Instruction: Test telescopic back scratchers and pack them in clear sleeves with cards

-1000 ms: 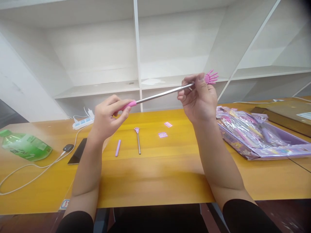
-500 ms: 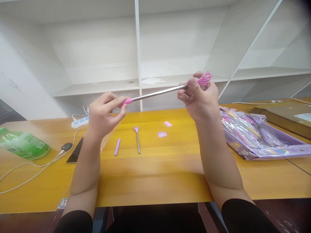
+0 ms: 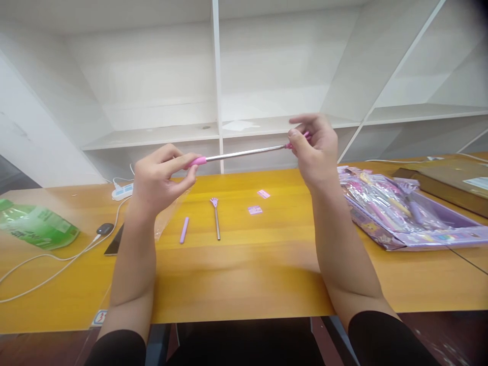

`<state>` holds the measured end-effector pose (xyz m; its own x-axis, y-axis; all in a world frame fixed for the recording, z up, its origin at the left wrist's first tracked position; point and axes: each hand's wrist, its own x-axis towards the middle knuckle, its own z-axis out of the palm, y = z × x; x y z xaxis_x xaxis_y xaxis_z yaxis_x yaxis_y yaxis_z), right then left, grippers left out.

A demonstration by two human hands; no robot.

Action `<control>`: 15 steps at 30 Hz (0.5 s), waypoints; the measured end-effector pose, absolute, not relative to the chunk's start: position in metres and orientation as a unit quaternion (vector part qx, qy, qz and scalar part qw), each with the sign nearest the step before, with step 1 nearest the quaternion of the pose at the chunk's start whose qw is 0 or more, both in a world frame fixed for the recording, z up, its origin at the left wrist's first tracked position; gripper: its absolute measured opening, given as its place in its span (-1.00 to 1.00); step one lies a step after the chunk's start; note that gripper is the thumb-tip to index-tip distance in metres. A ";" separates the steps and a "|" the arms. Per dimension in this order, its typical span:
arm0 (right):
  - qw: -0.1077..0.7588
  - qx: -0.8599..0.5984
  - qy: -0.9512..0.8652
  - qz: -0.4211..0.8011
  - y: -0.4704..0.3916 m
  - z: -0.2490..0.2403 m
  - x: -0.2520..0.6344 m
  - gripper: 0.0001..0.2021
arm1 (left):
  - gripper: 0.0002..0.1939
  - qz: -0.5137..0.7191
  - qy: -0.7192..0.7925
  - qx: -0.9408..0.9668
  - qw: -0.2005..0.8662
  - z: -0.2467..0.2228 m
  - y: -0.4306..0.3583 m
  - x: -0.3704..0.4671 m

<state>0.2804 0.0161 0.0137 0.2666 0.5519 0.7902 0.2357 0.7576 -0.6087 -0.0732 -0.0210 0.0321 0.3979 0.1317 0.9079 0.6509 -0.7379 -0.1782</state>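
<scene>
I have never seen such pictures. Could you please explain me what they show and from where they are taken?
No machine works here: these are a person's two bare hands, seen by one camera on that person's head. The left hand pinches the pink grip of a metal stick; the right hand holds its pink far end. On the yellow table lie a purple tube, a second stick with a purple hand-shaped head, and two small cards. On the right is a purple box of plastic-wrapped items; on the left, a green bottle.

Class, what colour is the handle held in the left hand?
Pink; the handle shows best in the head view.
</scene>
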 end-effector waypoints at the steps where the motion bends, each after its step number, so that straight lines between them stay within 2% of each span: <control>1: 0.719 -0.333 -0.602 0.103 0.015 0.013 0.280 -0.80 | -0.74 -0.486 -0.249 -0.795 0.265 0.032 -0.021 -0.074; 7: 0.704 -0.348 -0.618 0.052 0.004 0.013 0.274 -0.74 | -0.74 -0.491 -0.198 -0.802 0.276 0.036 -0.023 -0.078; 10: 0.703 -0.354 -0.616 0.020 -0.002 0.013 0.270 -0.75 | -0.71 -0.474 -0.206 -0.811 0.273 0.036 -0.025 -0.078; 15: 0.695 -0.368 -0.618 -0.011 -0.008 0.013 0.263 -0.75 | -0.76 -0.466 -0.223 -0.809 0.280 0.033 -0.026 -0.074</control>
